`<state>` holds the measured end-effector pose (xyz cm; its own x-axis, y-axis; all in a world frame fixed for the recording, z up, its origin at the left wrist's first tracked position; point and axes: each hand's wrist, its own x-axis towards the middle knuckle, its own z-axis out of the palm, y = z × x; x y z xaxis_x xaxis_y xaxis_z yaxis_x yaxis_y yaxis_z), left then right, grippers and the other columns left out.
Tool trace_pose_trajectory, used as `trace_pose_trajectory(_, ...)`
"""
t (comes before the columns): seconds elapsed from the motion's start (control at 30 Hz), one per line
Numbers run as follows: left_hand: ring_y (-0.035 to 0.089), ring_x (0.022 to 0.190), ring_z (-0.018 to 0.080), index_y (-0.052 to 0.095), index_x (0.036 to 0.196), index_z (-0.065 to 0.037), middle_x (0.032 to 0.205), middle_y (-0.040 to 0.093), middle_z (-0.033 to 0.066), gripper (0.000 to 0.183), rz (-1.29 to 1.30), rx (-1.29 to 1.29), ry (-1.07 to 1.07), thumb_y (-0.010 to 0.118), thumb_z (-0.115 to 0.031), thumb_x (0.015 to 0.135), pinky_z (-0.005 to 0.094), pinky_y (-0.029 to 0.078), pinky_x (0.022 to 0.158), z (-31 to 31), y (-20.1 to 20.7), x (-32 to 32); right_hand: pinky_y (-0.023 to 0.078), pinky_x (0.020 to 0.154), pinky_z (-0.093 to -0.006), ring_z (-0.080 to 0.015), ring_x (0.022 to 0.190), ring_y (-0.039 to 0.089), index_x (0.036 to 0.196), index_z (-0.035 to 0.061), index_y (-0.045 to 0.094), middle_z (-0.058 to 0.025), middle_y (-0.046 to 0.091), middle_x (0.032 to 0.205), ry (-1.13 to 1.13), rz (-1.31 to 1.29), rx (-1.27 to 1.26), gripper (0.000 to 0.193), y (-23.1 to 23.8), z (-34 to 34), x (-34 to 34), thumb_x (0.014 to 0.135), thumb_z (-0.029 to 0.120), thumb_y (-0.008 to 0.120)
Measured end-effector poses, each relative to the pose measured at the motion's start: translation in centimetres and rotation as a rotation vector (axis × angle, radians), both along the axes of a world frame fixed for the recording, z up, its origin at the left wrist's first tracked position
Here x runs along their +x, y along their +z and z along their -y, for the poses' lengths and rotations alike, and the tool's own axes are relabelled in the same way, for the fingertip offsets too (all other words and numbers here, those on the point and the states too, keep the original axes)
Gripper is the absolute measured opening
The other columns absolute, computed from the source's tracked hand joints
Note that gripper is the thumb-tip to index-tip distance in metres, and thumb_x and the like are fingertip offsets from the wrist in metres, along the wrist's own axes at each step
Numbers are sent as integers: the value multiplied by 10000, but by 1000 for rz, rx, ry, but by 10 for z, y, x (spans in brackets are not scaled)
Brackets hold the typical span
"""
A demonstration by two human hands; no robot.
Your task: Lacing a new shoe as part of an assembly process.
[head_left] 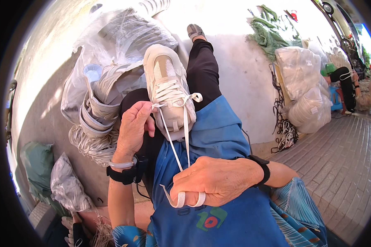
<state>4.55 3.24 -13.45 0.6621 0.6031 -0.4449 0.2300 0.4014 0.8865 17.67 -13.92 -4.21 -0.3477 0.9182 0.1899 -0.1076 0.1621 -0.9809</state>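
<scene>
A beige and white sneaker (167, 76) lies on my lap over the blue apron (214, 123), its toe pointing away from me. White shoelace (169, 90) crosses its front in several rows, and a loop of it stands out on the right side. My left hand (132, 127) is closed in a pinch on the lace at the shoe's left edge. Nearer my body, my right hand (216, 181) is closed around the lace. Two strands run taut from the shoe to this fist, and loops and a loose tip hang below its fingers.
Left of my leg are stacked grey-white shoe pieces (99, 109), a bundle of white laces (92, 144) and a large clear plastic bag (123, 35). Wrapped bundles (299, 72), dark cords (279, 111) and green netting (268, 35) lie right. Another person (350, 88) sits far right.
</scene>
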Motion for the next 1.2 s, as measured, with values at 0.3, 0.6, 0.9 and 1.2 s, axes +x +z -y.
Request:
trace_pose_trajectory(0.3, 490, 467, 64, 600, 837, -53, 609, 545, 11, 348, -28, -134, 6, 573, -374, 970, 204, 397, 414, -7, -18, 9, 450, 540, -425, -356, 615, 566, 712, -5, 534, -150, 535, 666, 74, 147, 23, 171, 8, -10, -38, 845, 101, 557)
trace_pose_trajectory(0.6, 512, 539, 50, 582, 952, -61, 780, 548, -13, 280, -69, 13, 69, 559, -339, 981, 189, 411, 436, -3, -8, -10, 487, 513, -398, -321, 644, 631, 845, -36, 591, -156, 573, 778, 287, 427, 39, 124, 2, -30, -87, 774, 60, 624)
trace_pose_trajectory(0.9, 650, 648, 168, 595, 1046, 0, 839, 669, 112, 524, -129, -319, -266, 487, -508, 973, 279, 551, 602, 28, 22, -21, 492, 492, -382, -279, 610, 628, 841, -31, 564, -132, 549, 767, 131, 557, 153, 137, -13, -21, -94, 769, 60, 639)
trace_pose_trajectory(1.2, 474, 453, 55, 586, 976, -27, 598, 491, -20, 258, 17, -435, -169, 586, -285, 974, 225, 469, 430, 44, 9, -17, 524, 680, -361, -275, 742, 622, 1070, -15, 582, -159, 582, 975, -222, 380, 78, 262, -1, -3, -6, 809, -31, 597)
